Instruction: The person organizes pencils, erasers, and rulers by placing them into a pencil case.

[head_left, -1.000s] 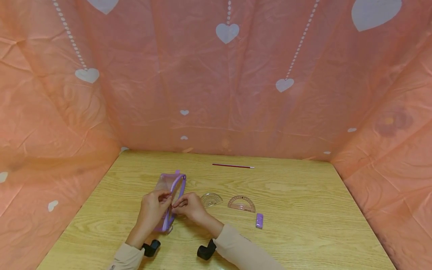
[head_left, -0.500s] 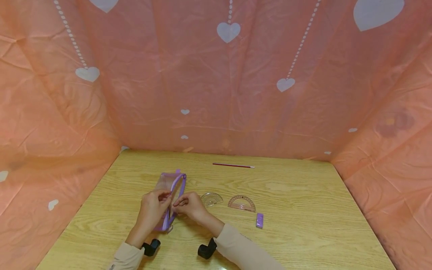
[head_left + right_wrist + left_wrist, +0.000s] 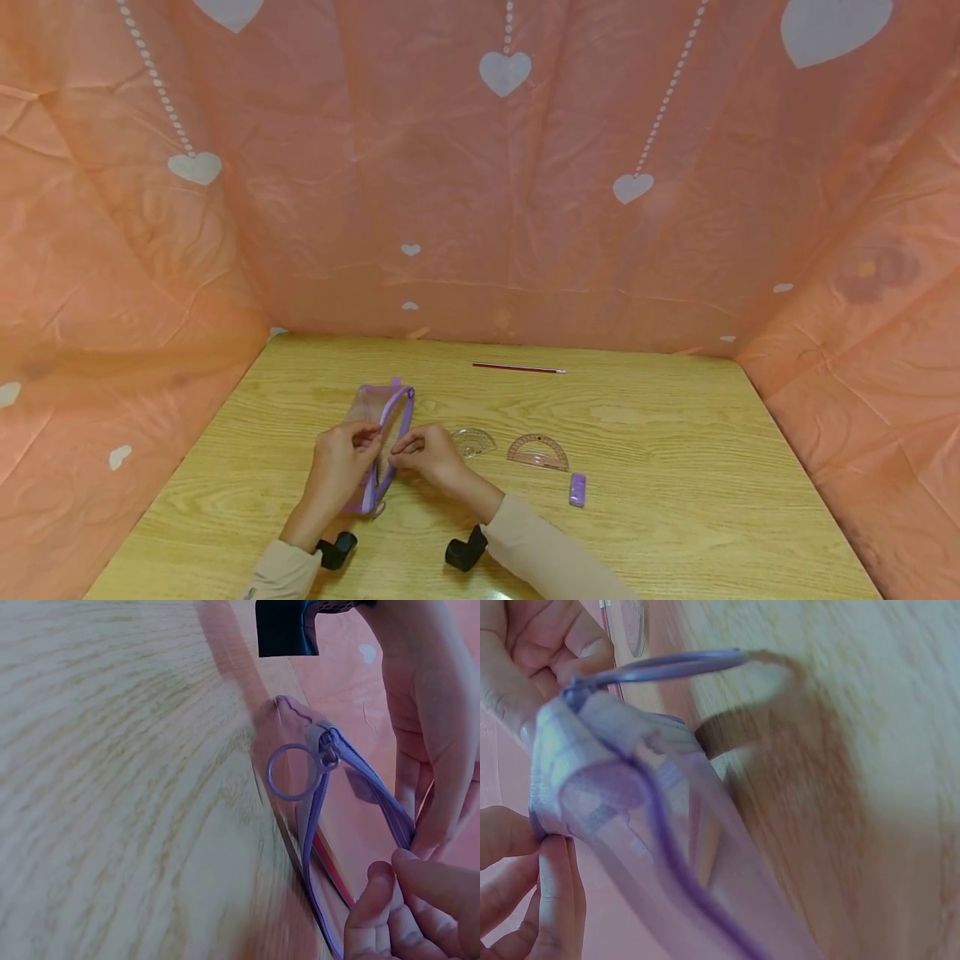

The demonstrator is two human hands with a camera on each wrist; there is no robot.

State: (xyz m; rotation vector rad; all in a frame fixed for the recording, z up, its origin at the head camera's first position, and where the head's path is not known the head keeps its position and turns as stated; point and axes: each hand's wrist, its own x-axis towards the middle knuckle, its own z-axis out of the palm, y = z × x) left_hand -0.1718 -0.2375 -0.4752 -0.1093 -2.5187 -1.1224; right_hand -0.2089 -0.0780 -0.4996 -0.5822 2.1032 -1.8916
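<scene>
Wood-grain table (image 3: 675, 467), left hand (image 3: 337, 461) pinching unzipped purple pouch (image 3: 367, 407), right hand (image 3: 433, 457) curled close by, hold unclear

Sheer and see-through on the pouch (image 3: 367, 404), edged in woven-looking tape (image 3: 551, 769)! Over to the pull ring (image 3: 270, 774): smooth, plastic or coated metal, hard to call. Glossy, transparent plastic on the clear protractor (image 3: 474, 446) and the pinkish protractor (image 3: 536, 459). Wood grain across the table (image 3: 675, 433), smooth, with a soft sheen. Matt cloth on the sleeves (image 3: 551, 550); creased, faintly shiny fabric for the backdrop (image 3: 435, 167)!
</scene>
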